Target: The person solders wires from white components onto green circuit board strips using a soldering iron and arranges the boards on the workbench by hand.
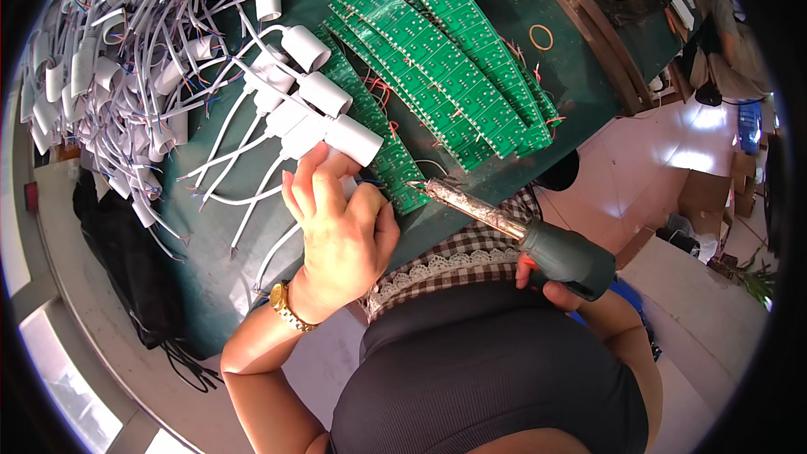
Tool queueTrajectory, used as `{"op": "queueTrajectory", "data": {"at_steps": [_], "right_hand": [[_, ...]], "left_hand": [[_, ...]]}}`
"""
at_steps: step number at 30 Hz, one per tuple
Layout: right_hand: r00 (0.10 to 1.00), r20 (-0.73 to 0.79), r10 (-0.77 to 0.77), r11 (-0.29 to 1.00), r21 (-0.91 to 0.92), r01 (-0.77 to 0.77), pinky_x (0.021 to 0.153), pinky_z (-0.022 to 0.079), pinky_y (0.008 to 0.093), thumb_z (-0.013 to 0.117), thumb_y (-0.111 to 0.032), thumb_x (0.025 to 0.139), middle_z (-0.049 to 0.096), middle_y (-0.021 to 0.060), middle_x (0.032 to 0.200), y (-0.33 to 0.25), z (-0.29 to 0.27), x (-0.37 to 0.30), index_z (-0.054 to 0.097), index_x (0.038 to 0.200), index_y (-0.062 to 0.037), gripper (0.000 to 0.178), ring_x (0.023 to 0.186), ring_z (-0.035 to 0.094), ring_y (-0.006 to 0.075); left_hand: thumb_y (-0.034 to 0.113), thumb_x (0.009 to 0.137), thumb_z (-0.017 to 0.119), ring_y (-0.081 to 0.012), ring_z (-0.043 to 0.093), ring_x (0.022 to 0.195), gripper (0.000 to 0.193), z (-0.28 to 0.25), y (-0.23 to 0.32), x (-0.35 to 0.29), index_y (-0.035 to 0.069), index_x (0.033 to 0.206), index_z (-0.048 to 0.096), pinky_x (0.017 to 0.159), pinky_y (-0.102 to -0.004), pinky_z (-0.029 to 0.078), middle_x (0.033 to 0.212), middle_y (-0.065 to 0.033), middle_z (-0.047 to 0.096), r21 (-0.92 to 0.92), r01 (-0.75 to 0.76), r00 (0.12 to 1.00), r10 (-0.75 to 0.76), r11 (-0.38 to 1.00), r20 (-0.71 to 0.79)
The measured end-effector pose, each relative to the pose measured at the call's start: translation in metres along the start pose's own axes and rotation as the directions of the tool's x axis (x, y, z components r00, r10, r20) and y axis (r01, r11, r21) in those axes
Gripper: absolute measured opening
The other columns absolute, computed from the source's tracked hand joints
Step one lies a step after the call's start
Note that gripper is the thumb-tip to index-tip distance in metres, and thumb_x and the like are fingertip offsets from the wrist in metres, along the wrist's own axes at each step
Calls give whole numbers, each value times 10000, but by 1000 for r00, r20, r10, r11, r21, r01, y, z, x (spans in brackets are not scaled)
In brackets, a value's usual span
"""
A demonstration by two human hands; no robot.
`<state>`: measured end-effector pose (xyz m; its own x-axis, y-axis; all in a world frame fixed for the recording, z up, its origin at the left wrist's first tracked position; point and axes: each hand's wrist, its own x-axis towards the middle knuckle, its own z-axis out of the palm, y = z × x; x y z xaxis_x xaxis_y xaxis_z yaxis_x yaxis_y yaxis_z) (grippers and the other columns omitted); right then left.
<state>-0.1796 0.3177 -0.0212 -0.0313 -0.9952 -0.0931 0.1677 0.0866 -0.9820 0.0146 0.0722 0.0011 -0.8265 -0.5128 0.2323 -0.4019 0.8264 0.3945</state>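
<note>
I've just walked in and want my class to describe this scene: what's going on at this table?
A person's right hand holds a soldering iron with a thick dark handle, its tip at the near end of a long green circuit-board strip; contact is unclear. The bent left hand is beside a white cylindrical plastic fitting; its exact grip is hidden. More green board strips lie beyond, and a heap of white cabled fittings fills the far left.

The left hand (340, 223) has curled fingers against a white socket (356, 141) on the green table (197, 286). The right hand (558, 293) grips a soldering iron (568, 259), its tip near one end of a circuit board (368, 118). White cables (181, 88) lie heaped at the left.
</note>
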Motion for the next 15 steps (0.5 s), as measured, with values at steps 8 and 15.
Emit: {"op": "queueTrajectory", "data": {"at_steps": [8,15], "right_hand": [[981,-76,180,983,-35,-183,687,524,304,664,-316,822,620,113,927,0,5,-3,582,1100,20,443,766,634,173],[997,-33,69,984,-164,-73,653,525,311,687,-173,714,666,72,924,2,3,-1,609,1110,-14,434,737,654,227]], "left_hand": [[69,682,684,-446,353,1255,133,1,0,-2,56,774,588,935,-687,248,1175,-170,465,-8,25,999,-25,1000,31],[64,674,690,-451,358,1260,135,2,1,1,58,769,595,955,-682,236,1184,-171,465,-2,32,999,-32,999,26]]}}
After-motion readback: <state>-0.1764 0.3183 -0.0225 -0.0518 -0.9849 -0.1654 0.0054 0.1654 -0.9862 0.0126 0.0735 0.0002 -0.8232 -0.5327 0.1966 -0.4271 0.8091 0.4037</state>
